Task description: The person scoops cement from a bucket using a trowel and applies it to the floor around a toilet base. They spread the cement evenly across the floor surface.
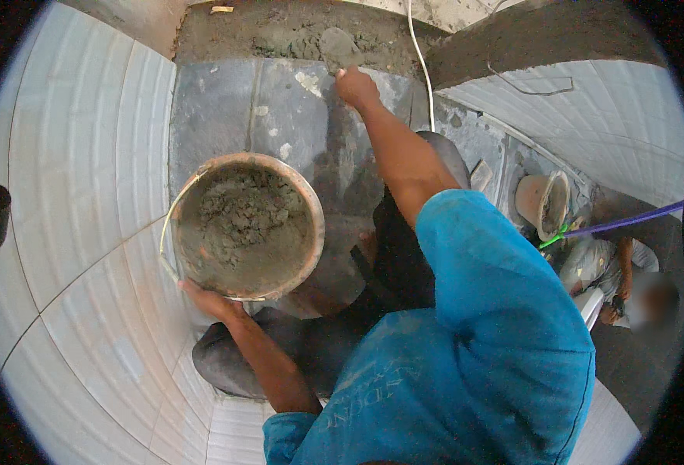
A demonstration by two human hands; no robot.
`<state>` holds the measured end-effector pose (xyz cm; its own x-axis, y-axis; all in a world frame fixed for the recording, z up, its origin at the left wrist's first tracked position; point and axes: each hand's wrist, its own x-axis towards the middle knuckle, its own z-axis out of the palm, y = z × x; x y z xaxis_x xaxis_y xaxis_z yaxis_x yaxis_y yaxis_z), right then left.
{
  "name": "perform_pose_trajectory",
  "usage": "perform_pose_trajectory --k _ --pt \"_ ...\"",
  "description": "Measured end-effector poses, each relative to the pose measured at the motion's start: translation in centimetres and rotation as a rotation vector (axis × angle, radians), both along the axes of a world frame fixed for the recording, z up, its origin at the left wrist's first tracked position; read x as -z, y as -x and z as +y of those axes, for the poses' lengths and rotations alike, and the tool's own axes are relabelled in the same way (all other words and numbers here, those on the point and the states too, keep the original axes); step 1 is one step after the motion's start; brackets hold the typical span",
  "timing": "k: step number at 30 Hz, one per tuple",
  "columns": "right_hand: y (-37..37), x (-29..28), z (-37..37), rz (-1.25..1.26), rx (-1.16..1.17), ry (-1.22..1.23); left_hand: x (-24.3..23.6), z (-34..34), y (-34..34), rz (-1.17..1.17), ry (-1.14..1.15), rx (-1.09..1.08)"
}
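Note:
My right hand [357, 90] is closed on the handle of a trowel, whose grey blade [337, 45] rests on wet, lumpy mortar [272, 37] along the far edge of the grey floor tiles [214, 101]. My left hand [214, 299] grips the lower left rim of a round bucket [311, 225] partly filled with grey mortar, near the bottom end of its wire handle [170, 217]. The bucket sits between my bent legs, beside the left wall.
White tiled walls [86, 170] close in on both sides. A white cable [423, 62] runs down the right side. A second bucket [536, 203] lies tilted near green and purple strips [621, 221]. A co-worker [598, 271] crouches at lower right.

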<state>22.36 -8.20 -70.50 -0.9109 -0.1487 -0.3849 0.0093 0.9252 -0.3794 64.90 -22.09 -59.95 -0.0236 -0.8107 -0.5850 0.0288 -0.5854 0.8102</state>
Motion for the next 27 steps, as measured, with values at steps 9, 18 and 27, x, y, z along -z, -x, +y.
perform_pose_trajectory --k 9,18,27 --pt "0.6 5.5 -2.7 -0.313 0.724 0.929 -0.2 0.4 0.7 -0.112 0.069 -0.050" --pt "-0.3 12.3 -13.6 0.143 -0.247 0.347 1.7 -0.1 -0.8 -0.046 0.036 -0.058" --pt "-5.1 -0.3 -8.9 -0.445 -0.138 0.331 1.7 -0.5 -0.7 -0.084 -0.014 -0.123"
